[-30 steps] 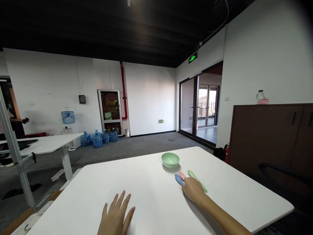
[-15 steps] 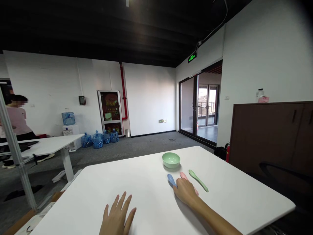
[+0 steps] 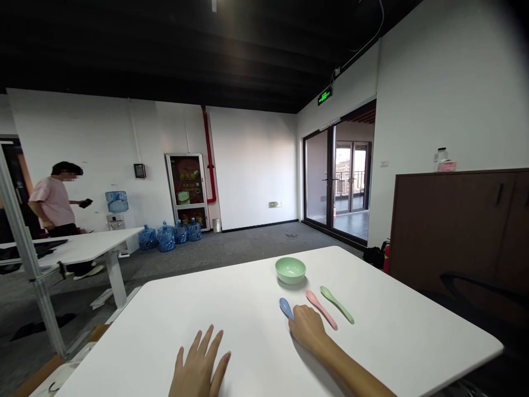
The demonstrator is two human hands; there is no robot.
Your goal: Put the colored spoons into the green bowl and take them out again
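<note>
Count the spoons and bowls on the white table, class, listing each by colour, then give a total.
Blue spoon: 1
Pink spoon: 1
Green spoon: 1
Green bowl: 1
Total: 4

- We show an open office floor.
- We mark a white desk (image 3: pixel 82 245) and a wall-side cabinet (image 3: pixel 454 220).
- We note a water dispenser (image 3: pixel 116 202), bottled-water jugs (image 3: pixel 166 238), grey carpet (image 3: pixel 248 245) and a green exit sign (image 3: pixel 324 96).

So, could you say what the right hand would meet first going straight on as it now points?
Probably the blue spoon, just ahead of the right hand; depth is unclear, and they may already touch.
</note>
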